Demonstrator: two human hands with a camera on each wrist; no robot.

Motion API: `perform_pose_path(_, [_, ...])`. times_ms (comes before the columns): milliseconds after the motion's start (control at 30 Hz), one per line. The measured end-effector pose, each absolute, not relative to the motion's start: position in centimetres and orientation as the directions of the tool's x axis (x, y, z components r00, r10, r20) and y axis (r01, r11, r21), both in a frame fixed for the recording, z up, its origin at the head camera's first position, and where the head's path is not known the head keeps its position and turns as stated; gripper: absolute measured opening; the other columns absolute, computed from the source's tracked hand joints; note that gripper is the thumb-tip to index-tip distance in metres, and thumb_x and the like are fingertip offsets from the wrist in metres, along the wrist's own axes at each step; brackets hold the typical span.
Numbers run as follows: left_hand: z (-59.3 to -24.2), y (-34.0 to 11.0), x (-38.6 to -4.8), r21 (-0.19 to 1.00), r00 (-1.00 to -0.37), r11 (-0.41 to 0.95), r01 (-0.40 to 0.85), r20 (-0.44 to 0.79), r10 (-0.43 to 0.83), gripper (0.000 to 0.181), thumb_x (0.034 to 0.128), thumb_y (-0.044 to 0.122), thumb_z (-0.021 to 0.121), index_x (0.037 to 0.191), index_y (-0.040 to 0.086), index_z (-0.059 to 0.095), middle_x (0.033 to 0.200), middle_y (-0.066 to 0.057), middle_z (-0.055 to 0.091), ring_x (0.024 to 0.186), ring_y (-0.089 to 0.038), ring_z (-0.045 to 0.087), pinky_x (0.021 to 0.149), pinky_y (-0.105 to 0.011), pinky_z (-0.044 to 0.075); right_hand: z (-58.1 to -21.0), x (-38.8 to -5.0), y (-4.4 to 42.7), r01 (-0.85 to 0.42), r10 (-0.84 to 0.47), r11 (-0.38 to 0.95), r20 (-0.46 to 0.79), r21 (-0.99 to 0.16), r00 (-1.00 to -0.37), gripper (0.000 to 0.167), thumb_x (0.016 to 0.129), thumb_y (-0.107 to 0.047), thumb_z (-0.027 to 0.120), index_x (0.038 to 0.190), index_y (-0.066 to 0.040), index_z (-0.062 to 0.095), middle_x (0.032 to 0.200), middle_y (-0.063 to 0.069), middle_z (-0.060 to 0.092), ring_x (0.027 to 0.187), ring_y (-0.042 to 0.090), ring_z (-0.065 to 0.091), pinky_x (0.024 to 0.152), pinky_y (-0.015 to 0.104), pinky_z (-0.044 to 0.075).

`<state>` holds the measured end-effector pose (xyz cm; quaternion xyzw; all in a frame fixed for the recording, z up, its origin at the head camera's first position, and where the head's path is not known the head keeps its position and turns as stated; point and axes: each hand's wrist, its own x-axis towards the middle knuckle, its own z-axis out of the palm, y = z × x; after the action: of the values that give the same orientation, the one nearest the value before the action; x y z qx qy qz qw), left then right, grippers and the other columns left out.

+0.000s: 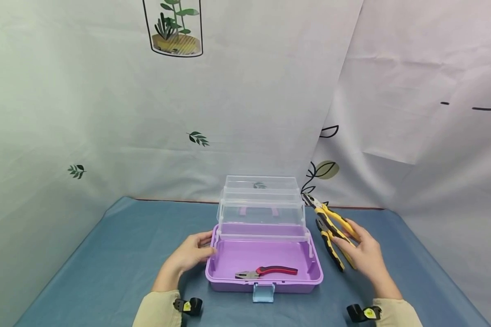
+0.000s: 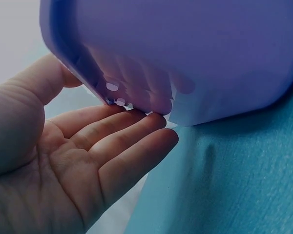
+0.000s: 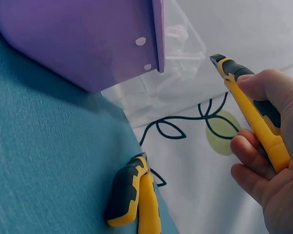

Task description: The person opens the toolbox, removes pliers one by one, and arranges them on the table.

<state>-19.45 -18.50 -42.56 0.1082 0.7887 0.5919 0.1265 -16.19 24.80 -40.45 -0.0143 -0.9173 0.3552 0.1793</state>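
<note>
A purple toolbox (image 1: 266, 259) with its clear lid (image 1: 263, 204) raised stands at the front middle. My left hand (image 1: 190, 252) holds its left side, thumb over the rim and fingers against the outer wall (image 2: 185, 58). Inside the box lie red-and-black pliers (image 1: 276, 270). My right hand (image 1: 364, 250) grips yellow-and-black pliers (image 1: 331, 222) by the handles, raised off the table to the right of the box. Below them, a second pair of yellow-and-black pliers (image 3: 132, 195) lies on the table; in the head view the held pair partly covers it.
A blue cloth (image 1: 147, 236) covers the table. The box's light blue latch (image 1: 263, 293) hangs down at the front. Behind the table hangs a pale cloth (image 1: 262, 91) printed with plants.
</note>
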Motion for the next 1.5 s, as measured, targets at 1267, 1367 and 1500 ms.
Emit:
perform_pose_path(1267, [-42.5,-18.4,-19.6,0.955,-0.943,0.294,0.028,-0.072,0.324,0.064,0.0858,0.005,0.060,0.141,-0.012,0.033,0.141,-0.031,0.040,0.124,-0.040,0.050,0.088,-0.040,0.055,-42.1,-16.6,27.2,0.030,0.238,0.734,0.216,-0.679,-0.947,0.077,0.087,-0.041,0.064,0.143,0.002,0.035,0.127,0.030,0.054,0.113,0.044,0.056,0.084,0.050,0.054])
perform_pose_path(1367, [-42.5,-18.4,-19.6,0.957,-0.943,0.290,0.027,-0.072,0.324,0.063,0.0859,0.005,0.060,0.141,-0.012,0.033,0.141,-0.031,0.040,0.124,-0.040,0.050,0.088,-0.040,0.055,-42.1,-16.6,27.4,0.042,0.243,0.732,0.202,-0.680,-0.949,0.079,0.087,-0.044,0.063,0.144,0.002,0.033,0.128,0.030,0.053,0.114,0.043,0.055,0.085,0.051,0.053])
perform_pose_path(1500, [-42.5,-18.4,-19.6,0.952,-0.948,0.305,0.024,-0.076,0.310,0.063,0.0858,0.005,0.061,0.140,-0.012,0.034,0.140,-0.031,0.041,0.123,-0.040,0.050,0.088,-0.040,0.055,-42.2,-16.7,27.6,0.040,0.237,0.733,0.200,-0.679,-0.951,0.079,0.088,-0.043,0.062,0.144,0.003,0.032,0.129,0.032,0.051,0.114,0.045,0.054,0.087,0.052,0.052])
